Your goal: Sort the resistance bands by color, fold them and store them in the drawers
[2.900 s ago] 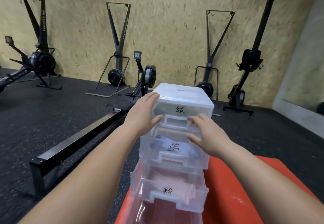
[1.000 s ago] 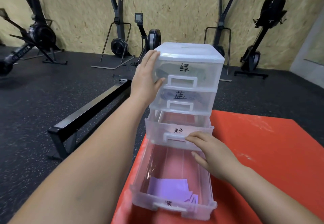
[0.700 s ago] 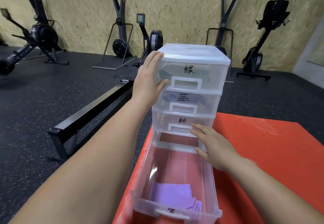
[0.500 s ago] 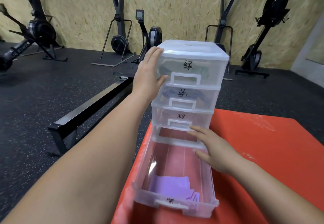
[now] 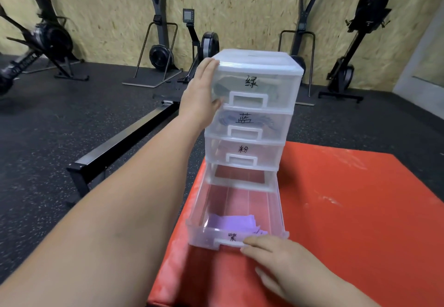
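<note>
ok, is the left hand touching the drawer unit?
Touching. The head view shows the left hand lying flat against the left side of the drawer unit, with the thumb round the corner onto the front of the top drawer.

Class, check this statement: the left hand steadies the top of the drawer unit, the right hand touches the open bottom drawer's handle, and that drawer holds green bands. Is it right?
No. The head view shows the bands in the open bottom drawer are purple, not green. The rest holds: the left hand steadies the top of the drawer unit and the right hand touches that drawer's handle.
</note>
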The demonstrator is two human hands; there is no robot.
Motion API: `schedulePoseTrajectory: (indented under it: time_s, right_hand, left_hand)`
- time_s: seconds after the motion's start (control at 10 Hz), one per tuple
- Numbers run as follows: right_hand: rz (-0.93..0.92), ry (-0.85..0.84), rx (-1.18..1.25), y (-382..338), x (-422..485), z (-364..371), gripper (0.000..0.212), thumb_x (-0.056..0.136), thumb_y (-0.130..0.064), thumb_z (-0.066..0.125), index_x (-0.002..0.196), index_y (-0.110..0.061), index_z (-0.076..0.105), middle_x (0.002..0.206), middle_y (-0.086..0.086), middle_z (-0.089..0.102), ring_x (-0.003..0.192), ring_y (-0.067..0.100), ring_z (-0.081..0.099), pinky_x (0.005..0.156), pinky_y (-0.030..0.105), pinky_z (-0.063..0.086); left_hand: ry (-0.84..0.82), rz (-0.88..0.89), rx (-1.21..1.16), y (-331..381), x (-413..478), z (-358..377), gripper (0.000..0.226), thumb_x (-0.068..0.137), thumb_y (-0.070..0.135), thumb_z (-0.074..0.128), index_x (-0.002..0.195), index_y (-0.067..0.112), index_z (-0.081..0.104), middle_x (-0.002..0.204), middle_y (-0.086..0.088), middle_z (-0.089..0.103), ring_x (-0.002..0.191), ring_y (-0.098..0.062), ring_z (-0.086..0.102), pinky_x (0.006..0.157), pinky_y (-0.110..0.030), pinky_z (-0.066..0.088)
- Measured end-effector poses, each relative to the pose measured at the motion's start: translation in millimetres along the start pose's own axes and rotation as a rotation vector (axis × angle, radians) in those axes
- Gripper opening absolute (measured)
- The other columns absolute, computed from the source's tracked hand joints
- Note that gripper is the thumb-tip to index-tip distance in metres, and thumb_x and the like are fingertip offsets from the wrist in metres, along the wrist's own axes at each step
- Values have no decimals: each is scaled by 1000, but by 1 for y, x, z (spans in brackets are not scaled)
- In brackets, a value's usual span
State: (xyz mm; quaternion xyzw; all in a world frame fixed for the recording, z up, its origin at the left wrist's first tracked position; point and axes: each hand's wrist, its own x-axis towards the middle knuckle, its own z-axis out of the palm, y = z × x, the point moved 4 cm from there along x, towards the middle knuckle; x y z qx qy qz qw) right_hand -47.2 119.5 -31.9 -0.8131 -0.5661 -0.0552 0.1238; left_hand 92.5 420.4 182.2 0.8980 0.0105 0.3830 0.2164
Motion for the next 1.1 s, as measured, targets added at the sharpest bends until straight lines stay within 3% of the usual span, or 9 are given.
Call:
schedulePoseTrajectory:
  time_s: [0.2,0.3,0.5,0.7,0.9,1.1]
  right_hand:
    - [148,-43,2,59,37,8,53,92,-36,54,145,-37,50,158,-12,44,142,11,48,115,29,43]
    - [214,-55,-7,91,62,11,52,93,-40,50,145,-39,50,160,-14,40,146,12,43,115,34,43]
    - [332,-117,-98,141,97,11,62,90,-40,61,150,-38,47,168,-12,26,151,14,34,118,34,39]
    - [363,-213,-149,150,106,8,68,91,-36,61,155,-39,39,171,-14,17,154,14,28,119,35,36]
    - [464,-251,-86,138,96,-8,70,94,-42,63,158,-39,34,173,-14,9,156,15,24,120,35,36]
    - [525,-152,-57,118,75,-62,75,93,-49,66,160,-36,34,172,-9,19,156,15,24,123,33,31]
  left_hand:
    - [26,25,4,-1,-1,1,97,85,11,85,161,30,27,171,18,16,137,-22,52,100,-44,52]
    - [42,40,2,-3,0,5,97,86,9,83,162,30,27,171,18,16,137,-22,51,100,-44,52]
    - [56,47,-4,-10,4,8,97,85,10,84,161,32,28,170,20,18,137,-20,51,99,-43,52]
    - [52,40,5,-7,4,8,98,84,8,83,161,32,28,169,22,17,133,-21,53,95,-46,55]
    - [-74,19,118,3,5,-2,99,88,16,83,164,28,21,172,17,9,139,-25,49,101,-49,53]
    - [-190,-38,182,37,-27,-23,98,93,42,77,166,30,13,176,7,1,157,-29,21,117,-51,43]
